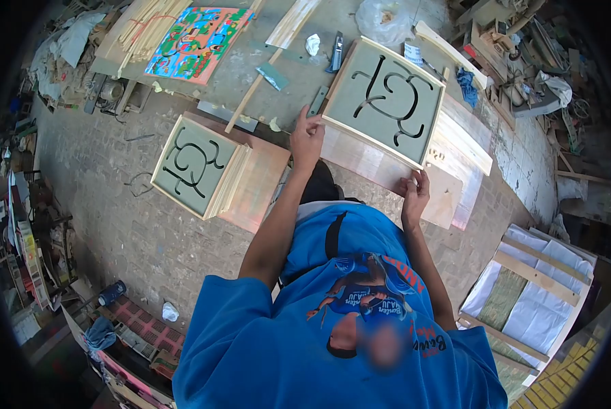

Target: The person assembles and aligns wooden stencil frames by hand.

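A square panel with a light wooden frame, grey-green face and black curved grooves or lines lies on the work table in front of me. My left hand is at its near left corner, fingers apart, with the thumb close to the frame. Beside those fingers is a flat metal strip. Below the near right corner, my right hand has its fingers bent and apart, the tips close to the frame edge. Contact at either corner is hard to make out.
To the left, a similar framed panel tops a stack. A colourful printed board and thin wooden strips lie at the back left. A utility knife is behind the panel. Wrapped boards stand at the lower right.
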`<state>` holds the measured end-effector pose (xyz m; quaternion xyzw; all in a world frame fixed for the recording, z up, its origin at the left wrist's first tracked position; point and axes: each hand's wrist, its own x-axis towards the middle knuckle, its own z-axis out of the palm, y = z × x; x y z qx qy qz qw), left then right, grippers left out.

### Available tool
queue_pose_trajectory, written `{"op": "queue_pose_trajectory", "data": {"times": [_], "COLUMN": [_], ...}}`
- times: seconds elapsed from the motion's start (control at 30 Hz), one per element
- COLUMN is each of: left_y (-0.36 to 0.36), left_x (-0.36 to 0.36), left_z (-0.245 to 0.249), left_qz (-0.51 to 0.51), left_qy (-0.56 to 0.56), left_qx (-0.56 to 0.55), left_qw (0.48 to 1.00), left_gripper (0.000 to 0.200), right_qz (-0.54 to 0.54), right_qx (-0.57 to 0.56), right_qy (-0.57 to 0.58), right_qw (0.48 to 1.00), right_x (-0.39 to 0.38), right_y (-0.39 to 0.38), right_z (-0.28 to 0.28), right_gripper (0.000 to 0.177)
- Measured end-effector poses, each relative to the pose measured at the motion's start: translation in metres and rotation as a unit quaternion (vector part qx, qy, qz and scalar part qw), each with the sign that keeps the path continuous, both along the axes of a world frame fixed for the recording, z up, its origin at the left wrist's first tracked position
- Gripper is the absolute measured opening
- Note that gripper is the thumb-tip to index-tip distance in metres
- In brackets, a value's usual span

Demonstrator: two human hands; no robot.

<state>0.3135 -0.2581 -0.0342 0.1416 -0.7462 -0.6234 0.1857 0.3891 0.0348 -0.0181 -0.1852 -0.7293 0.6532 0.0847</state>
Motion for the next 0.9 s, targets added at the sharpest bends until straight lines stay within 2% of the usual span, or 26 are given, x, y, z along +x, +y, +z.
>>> {"op": "queue_pose_trajectory", "data": {"times": [0.17, 0.37, 0.47, 0.53, 0.57, 0.63, 0.67, 0.73, 0.9], "left_y": [0.003, 0.000, -0.002, -0.007, -0.009, -0.015, -0.017, -0.019, -0.024], "left_x": [-0.007, -0.007, -0.002, 0.000, 0.000, 0.000, -0.001, -0.003, -0.020], "left_z": [0.000, -0.009, -0.004, -0.004, -0.006, -0.012, -0.012, -0.004, 0.024], "left_qz": [-0.004, -0.024, -0.032, -0.004, -0.006, 0.023, 0.019, 0.022, 0.002], "left_qy": [0.011, 0.042, 0.034, 0.035, 0.041, 0.054, 0.057, -0.001, -0.044], "left_qx": [-0.046, -0.073, -0.071, -0.109, -0.110, -0.117, -0.117, -0.035, -0.089], "left_qw": [0.999, 0.996, 0.996, 0.993, 0.993, 0.991, 0.991, 0.999, 0.995], "left_gripper": [0.060, 0.062, 0.060, 0.044, 0.044, 0.023, 0.023, 0.012, 0.016], "right_qz": [-0.014, 0.013, -0.004, -0.061, -0.064, -0.128, -0.131, -0.150, -0.215], "right_qx": [0.044, 0.029, 0.003, 0.009, 0.007, 0.023, -0.004, -0.017, -0.064], "right_qy": [-0.007, -0.027, -0.011, -0.034, -0.029, -0.018, 0.008, 0.008, 0.000], "right_qw": [0.999, 0.999, 1.000, 0.997, 0.997, 0.991, 0.991, 0.988, 0.975], "right_x": [-0.003, -0.005, -0.006, -0.006, -0.008, -0.010, -0.011, -0.013, -0.023], "right_y": [0.000, 0.015, 0.014, 0.012, 0.013, 0.018, 0.021, 0.024, 0.031], "right_z": [-0.004, -0.011, -0.007, 0.005, 0.009, 0.007, 0.007, 0.017, 0.039], "right_gripper": [0.052, 0.053, 0.044, 0.029, 0.029, 0.020, 0.022, 0.023, 0.029]}}
